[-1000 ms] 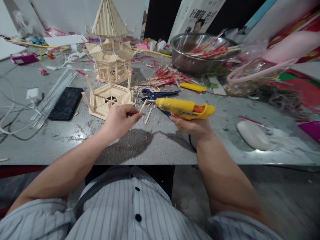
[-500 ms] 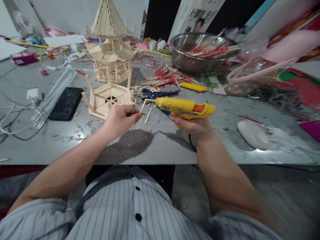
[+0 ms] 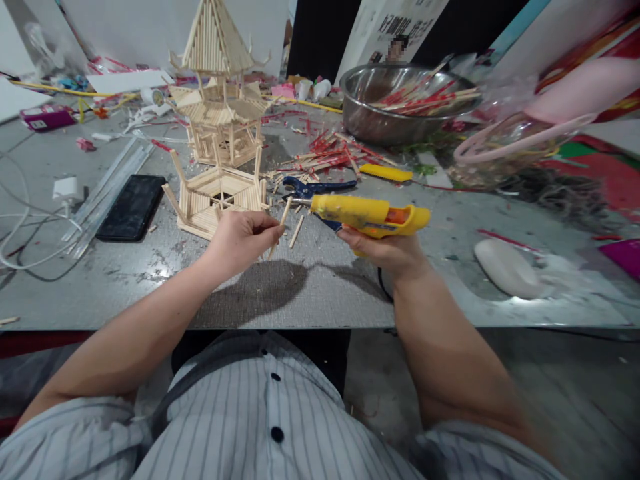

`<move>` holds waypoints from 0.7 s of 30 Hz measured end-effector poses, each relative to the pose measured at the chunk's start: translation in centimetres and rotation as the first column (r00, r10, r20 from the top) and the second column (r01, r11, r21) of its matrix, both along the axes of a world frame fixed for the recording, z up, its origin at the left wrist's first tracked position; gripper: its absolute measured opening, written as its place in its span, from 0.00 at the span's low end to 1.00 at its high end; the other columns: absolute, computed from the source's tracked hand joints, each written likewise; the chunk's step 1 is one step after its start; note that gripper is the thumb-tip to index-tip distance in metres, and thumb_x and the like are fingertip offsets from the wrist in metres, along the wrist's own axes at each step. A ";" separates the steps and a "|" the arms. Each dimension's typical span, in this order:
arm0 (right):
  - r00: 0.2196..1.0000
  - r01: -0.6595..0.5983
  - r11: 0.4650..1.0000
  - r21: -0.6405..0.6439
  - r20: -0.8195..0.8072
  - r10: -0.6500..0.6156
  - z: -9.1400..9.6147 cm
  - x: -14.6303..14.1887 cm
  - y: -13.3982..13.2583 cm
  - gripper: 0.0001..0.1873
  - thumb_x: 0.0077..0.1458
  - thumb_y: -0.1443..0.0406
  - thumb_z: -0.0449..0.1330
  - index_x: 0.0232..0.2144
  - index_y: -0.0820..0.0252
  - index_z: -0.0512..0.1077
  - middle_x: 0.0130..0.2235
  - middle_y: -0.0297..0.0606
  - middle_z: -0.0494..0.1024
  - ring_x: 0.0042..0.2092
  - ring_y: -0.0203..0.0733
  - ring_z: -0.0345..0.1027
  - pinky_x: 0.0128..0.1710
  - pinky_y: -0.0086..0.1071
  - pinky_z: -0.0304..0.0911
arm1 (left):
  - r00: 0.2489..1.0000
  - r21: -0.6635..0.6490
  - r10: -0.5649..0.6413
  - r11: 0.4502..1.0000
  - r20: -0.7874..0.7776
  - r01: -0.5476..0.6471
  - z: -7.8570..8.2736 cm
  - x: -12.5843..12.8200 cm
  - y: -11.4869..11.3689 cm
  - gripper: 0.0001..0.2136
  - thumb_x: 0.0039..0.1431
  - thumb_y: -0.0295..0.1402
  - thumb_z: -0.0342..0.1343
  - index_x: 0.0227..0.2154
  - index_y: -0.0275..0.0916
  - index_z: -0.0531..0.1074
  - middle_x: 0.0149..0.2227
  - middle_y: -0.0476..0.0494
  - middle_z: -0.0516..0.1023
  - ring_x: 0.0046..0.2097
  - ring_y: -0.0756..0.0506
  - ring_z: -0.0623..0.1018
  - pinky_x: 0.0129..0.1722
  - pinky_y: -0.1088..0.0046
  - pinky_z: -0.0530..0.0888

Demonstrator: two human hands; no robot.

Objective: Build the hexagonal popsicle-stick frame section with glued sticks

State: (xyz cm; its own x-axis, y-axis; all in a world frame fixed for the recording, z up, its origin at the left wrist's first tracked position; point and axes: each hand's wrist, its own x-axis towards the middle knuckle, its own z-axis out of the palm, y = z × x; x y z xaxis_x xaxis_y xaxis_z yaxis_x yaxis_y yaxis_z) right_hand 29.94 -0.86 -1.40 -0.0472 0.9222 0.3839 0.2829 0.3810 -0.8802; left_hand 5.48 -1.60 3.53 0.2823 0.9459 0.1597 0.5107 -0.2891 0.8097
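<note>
My left hand [image 3: 250, 237] pinches a short wooden stick [image 3: 285, 215], held upright at a slant. In my right hand [image 3: 387, 250] is a yellow hot glue gun [image 3: 367, 215], its metal nozzle at the upper end of the stick. Whether glue is on the stick is too small to tell. Just beyond my left hand lies a hexagonal wooden stick frame [image 3: 200, 200] with upright posts, partly hidden by that hand. A loose stick piece [image 3: 296, 231] rests on the table between my hands. Behind the nozzle are dark blue pliers [image 3: 325, 188].
A tiered stick pagoda [image 3: 215, 100] stands behind the frame. Red-tipped sticks [image 3: 330, 153] lie heaped near a steel bowl [image 3: 367, 123]. A phone [image 3: 131, 208] and white cables are at left, a yellow utility knife [image 3: 385, 173] beyond the glue gun, and a white mouse-shaped object [image 3: 505, 267] at right.
The stick in my left hand has tilted slightly more upright, its top still by the nozzle. My right hand and the glue gun hold almost the same place.
</note>
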 end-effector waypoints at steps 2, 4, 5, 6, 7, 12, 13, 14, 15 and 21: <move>1.000 0.003 1.000 -0.002 0.001 -0.003 0.0 0.0 0.0 0.17 0.37 0.51 0.70 0.27 0.51 0.74 0.30 0.33 0.77 0.34 0.44 0.74 0.40 0.45 0.74 | 1.000 -0.004 -0.009 1.000 0.007 0.009 -0.1 0.0 0.0 0.09 0.53 0.33 0.55 0.22 0.35 0.75 0.14 0.53 0.66 0.19 0.55 0.63 0.19 0.79 0.60; 1.000 0.008 1.000 -0.011 0.003 -0.008 -0.1 0.0 0.1 0.18 0.37 0.50 0.70 0.27 0.51 0.74 0.30 0.33 0.77 0.34 0.44 0.74 0.40 0.45 0.74 | 1.000 -0.008 -0.017 1.000 0.011 0.017 -0.3 0.0 0.1 0.09 0.53 0.33 0.55 0.23 0.35 0.74 0.14 0.53 0.66 0.19 0.55 0.63 0.19 0.79 0.60; 1.000 0.010 1.000 -0.020 0.004 -0.010 -0.2 0.0 0.1 0.18 0.37 0.49 0.70 0.28 0.51 0.74 0.30 0.34 0.77 0.34 0.44 0.74 0.41 0.45 0.74 | 1.000 -0.009 -0.022 1.000 0.011 0.022 -0.3 -0.1 0.1 0.09 0.53 0.33 0.55 0.23 0.35 0.74 0.14 0.53 0.66 0.19 0.55 0.63 0.19 0.79 0.60; 1.000 0.013 0.999 -0.030 0.003 -0.013 -0.3 0.0 0.1 0.19 0.37 0.49 0.69 0.28 0.51 0.74 0.30 0.34 0.77 0.35 0.45 0.74 0.42 0.46 0.73 | 1.000 -0.009 -0.026 1.000 0.010 0.027 -0.4 -0.1 0.1 0.09 0.53 0.33 0.55 0.23 0.35 0.74 0.14 0.53 0.65 0.19 0.55 0.63 0.19 0.79 0.60; 1.000 0.018 0.999 -0.037 -0.003 -0.019 -0.4 0.0 0.1 0.19 0.37 0.48 0.69 0.29 0.52 0.74 0.31 0.35 0.77 0.36 0.46 0.74 0.42 0.46 0.73 | 0.999 -0.009 -0.031 0.999 0.009 0.031 -0.4 -0.1 0.1 0.09 0.53 0.34 0.55 0.23 0.35 0.74 0.14 0.53 0.65 0.19 0.55 0.63 0.19 0.79 0.60; 0.999 0.034 0.996 -0.078 -0.016 -0.036 -0.5 0.0 0.2 0.20 0.33 0.48 0.70 0.27 0.52 0.75 0.31 0.34 0.78 0.36 0.45 0.75 0.42 0.46 0.74 | 0.999 -0.017 -0.036 0.999 0.006 0.036 -0.5 -0.1 0.1 0.08 0.52 0.33 0.54 0.23 0.35 0.74 0.16 0.53 0.65 0.19 0.56 0.61 0.18 0.79 0.58; 0.999 0.036 0.996 -0.076 -0.018 -0.038 -0.4 0.0 0.2 0.20 0.33 0.48 0.70 0.27 0.51 0.75 0.31 0.34 0.78 0.36 0.45 0.75 0.42 0.46 0.74 | 0.999 -0.019 -0.037 0.999 0.005 0.038 -0.5 -0.1 0.1 0.08 0.52 0.33 0.54 0.23 0.35 0.73 0.16 0.53 0.65 0.19 0.56 0.61 0.18 0.79 0.58; 0.999 0.036 0.997 -0.069 -0.021 -0.037 -0.4 0.0 0.1 0.20 0.33 0.48 0.70 0.27 0.51 0.75 0.30 0.34 0.78 0.35 0.45 0.75 0.42 0.45 0.74 | 0.999 -0.023 -0.041 0.999 0.004 0.041 -0.4 -0.1 0.1 0.08 0.52 0.33 0.54 0.23 0.35 0.73 0.16 0.53 0.65 0.19 0.56 0.61 0.18 0.79 0.58; 0.999 0.034 0.998 -0.058 -0.024 -0.035 -0.4 0.0 0.1 0.19 0.33 0.48 0.70 0.27 0.50 0.75 0.30 0.33 0.78 0.35 0.45 0.74 0.43 0.45 0.74 | 0.999 -0.025 -0.045 0.999 0.004 0.045 -0.4 -0.1 0.1 0.08 0.52 0.33 0.54 0.23 0.35 0.73 0.16 0.54 0.65 0.19 0.56 0.61 0.18 0.79 0.58; 1.000 -0.006 0.998 -0.066 -0.025 0.004 -0.5 0.1 0.2 0.17 0.35 0.50 0.70 0.28 0.50 0.75 0.30 0.33 0.77 0.36 0.46 0.75 0.43 0.48 0.74 | 0.998 -0.050 -0.057 0.997 0.030 0.059 -0.3 0.0 0.0 0.07 0.51 0.33 0.54 0.22 0.35 0.72 0.15 0.54 0.63 0.18 0.55 0.62 0.18 0.78 0.58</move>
